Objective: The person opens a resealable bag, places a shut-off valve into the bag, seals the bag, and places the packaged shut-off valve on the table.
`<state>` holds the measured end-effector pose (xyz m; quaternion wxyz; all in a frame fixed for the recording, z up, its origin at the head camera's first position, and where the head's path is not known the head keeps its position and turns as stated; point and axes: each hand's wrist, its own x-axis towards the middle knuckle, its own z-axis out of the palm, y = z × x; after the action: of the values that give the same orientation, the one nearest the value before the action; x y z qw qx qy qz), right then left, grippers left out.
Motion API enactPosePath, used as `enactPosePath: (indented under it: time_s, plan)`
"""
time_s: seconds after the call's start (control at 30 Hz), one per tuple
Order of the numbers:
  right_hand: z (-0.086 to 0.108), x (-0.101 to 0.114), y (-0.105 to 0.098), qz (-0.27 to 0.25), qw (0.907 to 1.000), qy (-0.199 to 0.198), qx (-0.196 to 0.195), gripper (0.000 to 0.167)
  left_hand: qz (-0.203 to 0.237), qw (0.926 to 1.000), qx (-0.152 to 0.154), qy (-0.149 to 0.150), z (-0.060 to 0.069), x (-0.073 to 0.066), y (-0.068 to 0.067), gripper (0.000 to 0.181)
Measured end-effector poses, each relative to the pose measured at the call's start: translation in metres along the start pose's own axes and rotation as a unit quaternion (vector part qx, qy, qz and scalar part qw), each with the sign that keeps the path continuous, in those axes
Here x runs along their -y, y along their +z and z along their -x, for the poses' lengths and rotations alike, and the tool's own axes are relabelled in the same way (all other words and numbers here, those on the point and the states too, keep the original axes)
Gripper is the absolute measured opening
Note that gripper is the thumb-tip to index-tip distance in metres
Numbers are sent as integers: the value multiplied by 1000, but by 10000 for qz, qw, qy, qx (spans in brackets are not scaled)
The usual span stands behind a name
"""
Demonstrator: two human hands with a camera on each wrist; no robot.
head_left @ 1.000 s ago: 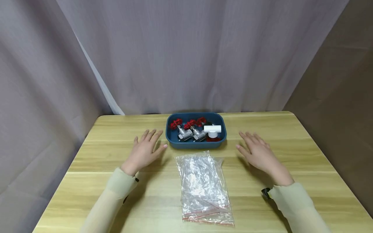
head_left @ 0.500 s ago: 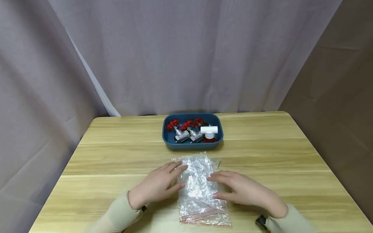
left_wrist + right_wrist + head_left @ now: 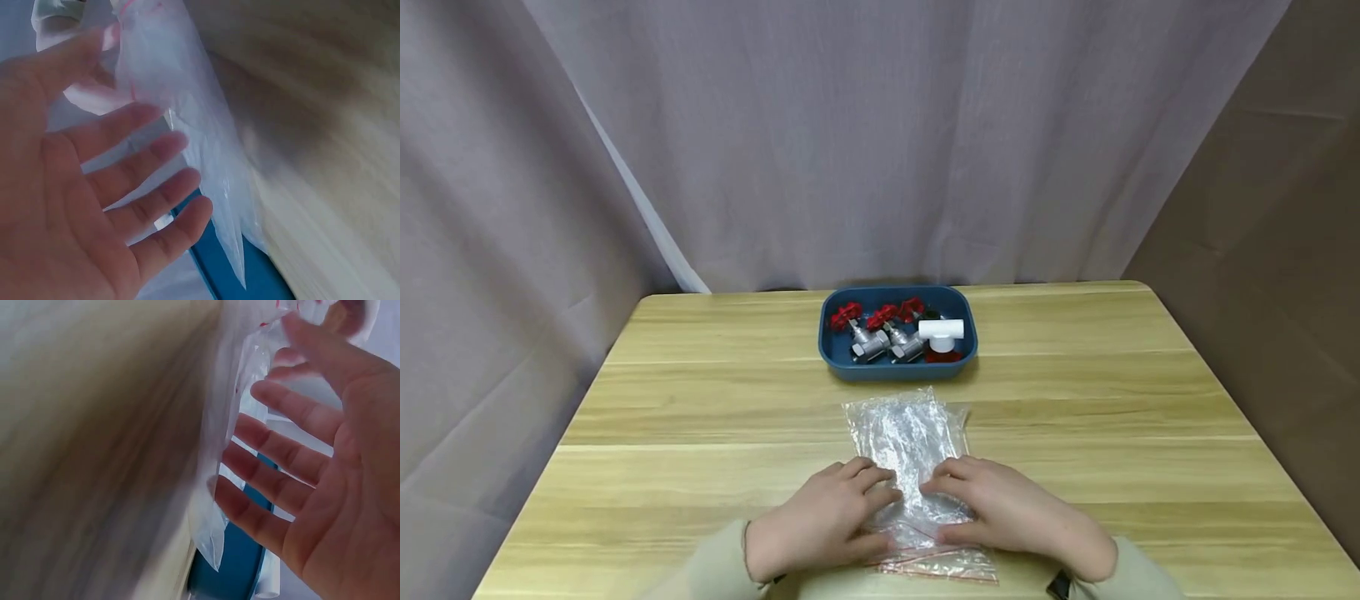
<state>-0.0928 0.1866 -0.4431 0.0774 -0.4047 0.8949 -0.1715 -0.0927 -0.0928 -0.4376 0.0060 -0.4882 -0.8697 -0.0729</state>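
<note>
Clear plastic zip bags with red seal lines lie in a stack on the wooden table, seals toward the person. From the left side, my left hand reaches over the stack with its fingertips at the plastic. My right hand does the same from the right. In the left wrist view the fingers are spread and loosely bent beside the bags. The right wrist view has the fingers similarly relaxed against the bag edge. Neither hand visibly grips the plastic.
Behind the bags stands a blue tray. It holds metal valves with red handwheels and a white tee pipe fitting. A grey curtain hangs along the table's back edge.
Both hands have come inward and toward the person, from beside the tray to the lower part of the bag stack. The tray and bags have stayed in place.
</note>
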Motion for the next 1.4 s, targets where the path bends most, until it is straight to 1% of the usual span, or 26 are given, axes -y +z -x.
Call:
enactPosePath:
  time_s: [0.07,0.13,0.23,0.33,0.53,0.63,0.7,0.8,0.93,1.07,1.13,1.2,1.3,1.4]
  plan:
    - [0,0,0,-48,9999,67,143,57,-97,9999,6,126,-1,-1,0,41]
    - [0,0,0,-112,9994,108,301,59,-227,9995,-47,210,-1,-2,2,31]
    - [0,0,1,-147,9993,-19,348,54,-398,9986,-194,277,-1,-2,6,17]
    - [0,-1,3,-38,9995,-280,146,40,-494,9972,-433,357,-1,-2,10,13]
    - [-2,1,1,151,9970,-718,-240,16,-426,9962,-610,443,-3,1,13,13]
    - [-4,3,-2,37,9960,-812,-363,7,-307,9961,-703,445,-3,3,13,15]
    - [-5,5,-4,-50,9961,-769,-432,6,-174,9960,-770,419,-3,4,12,15]
    - [-6,7,-9,-213,9972,-534,-487,8,-6,9954,-893,351,-4,6,7,13]
    - [-7,12,-20,-298,9971,-268,-641,8,239,9930,-1131,223,-5,8,-5,9]
    - [-11,15,-36,-98,9931,-204,-1152,7,418,9862,-1599,61,-9,12,-21,9]
    - [-14,17,-43,26,9894,-167,-1445,7,503,9818,-1834,7,-11,14,-29,9]
    - [-17,18,-50,124,9849,-161,-1717,7,584,9780,-2004,-47,-14,16,-36,9]
    - [-20,18,-58,229,9789,-186,-2023,5,642,9750,-2122,-139,-18,17,-45,10]
    - [-23,19,-62,391,9736,-220,-2240,4,609,9740,-2168,-239,-22,17,-51,11]
